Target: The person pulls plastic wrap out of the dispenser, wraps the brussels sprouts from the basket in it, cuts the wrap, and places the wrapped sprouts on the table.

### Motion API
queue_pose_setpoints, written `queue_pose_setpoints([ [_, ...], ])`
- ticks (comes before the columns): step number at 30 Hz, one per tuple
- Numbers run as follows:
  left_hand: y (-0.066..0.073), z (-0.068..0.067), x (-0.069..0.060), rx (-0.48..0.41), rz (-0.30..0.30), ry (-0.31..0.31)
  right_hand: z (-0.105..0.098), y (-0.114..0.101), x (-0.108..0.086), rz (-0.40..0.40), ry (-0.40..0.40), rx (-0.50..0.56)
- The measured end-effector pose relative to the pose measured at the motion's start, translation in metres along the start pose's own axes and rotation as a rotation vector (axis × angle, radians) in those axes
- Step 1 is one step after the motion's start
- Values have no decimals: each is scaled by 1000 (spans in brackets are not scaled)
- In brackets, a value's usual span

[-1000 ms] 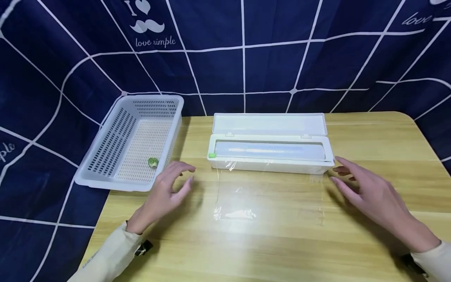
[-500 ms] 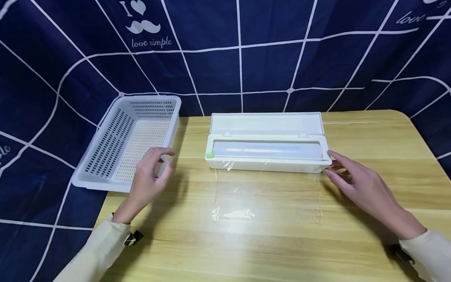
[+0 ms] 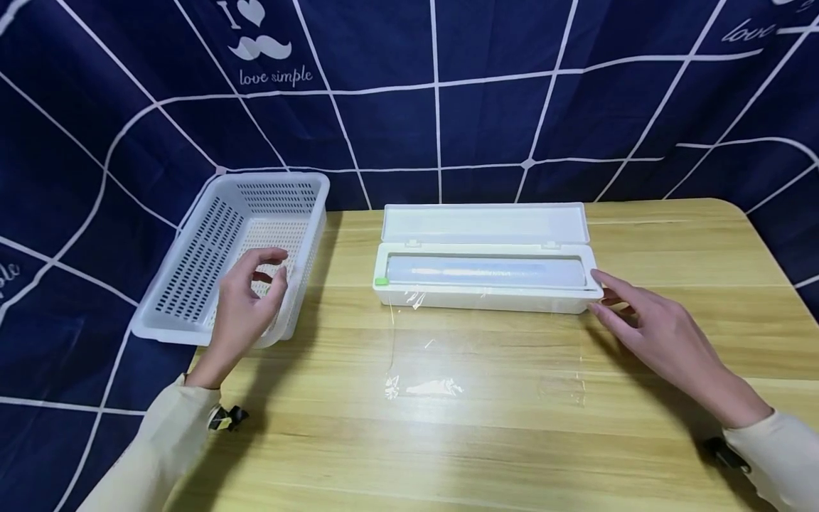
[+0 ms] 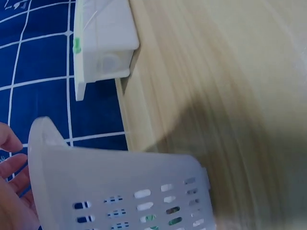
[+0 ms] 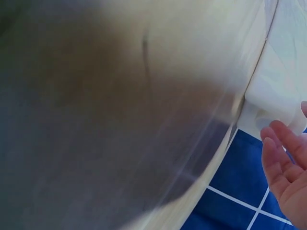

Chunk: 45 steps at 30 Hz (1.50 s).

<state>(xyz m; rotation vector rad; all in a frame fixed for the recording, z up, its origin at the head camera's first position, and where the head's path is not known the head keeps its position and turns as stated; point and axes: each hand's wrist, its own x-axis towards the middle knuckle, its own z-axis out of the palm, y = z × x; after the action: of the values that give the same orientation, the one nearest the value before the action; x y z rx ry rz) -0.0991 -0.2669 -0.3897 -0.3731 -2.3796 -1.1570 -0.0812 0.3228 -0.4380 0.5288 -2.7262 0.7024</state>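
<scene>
My left hand [image 3: 243, 302] reaches over the right part of a white perforated basket [image 3: 143, 327], fingers loosely bent and thumb apart, holding nothing. Beneath it, a small green piece [image 3: 269, 290] in the basket is mostly hidden; green shows through the holes in the left wrist view. At centre stands a white cling film box [image 3: 486, 301], lid [image 3: 486, 223] raised, with a film roll [image 3: 486, 270] inside. Clear film [image 3: 435, 387] extends from its front over the table. My right hand [image 3: 668, 341] is at the box's right end, fingertips at its corner, not wrapped round it.
A green slider [image 3: 382, 281] sits at the left end of the box's front edge. The wooden table [image 3: 486, 462] meets a dark blue curtain [image 3: 397, 128] with white lines behind and at left. The basket stands near the table's left edge.
My left hand has moved left and away from me, from beside the basket to over it, covering most of the green piece. My right hand has come slightly closer to the box end.
</scene>
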Motion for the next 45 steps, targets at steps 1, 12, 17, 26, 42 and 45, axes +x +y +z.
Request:
queue_pose_setpoints([
  [1,-1,-1,1,6,-24,1,0,0,0,3,-2,-1],
  [12,-11,-10,6,40,-175,1,-4,-4,2,33,-47,10],
  [17,-14,-12,9,69,-219,-12,-6,-4,3,37,-64,16],
  [26,-26,-14,15,165,-286,-107,-6,-2,4,52,-70,11],
  [42,-43,-25,25,301,-364,-354,-3,-3,4,29,-42,13],
  [45,-47,-25,27,300,-373,-412,-3,-4,4,27,-40,9],
])
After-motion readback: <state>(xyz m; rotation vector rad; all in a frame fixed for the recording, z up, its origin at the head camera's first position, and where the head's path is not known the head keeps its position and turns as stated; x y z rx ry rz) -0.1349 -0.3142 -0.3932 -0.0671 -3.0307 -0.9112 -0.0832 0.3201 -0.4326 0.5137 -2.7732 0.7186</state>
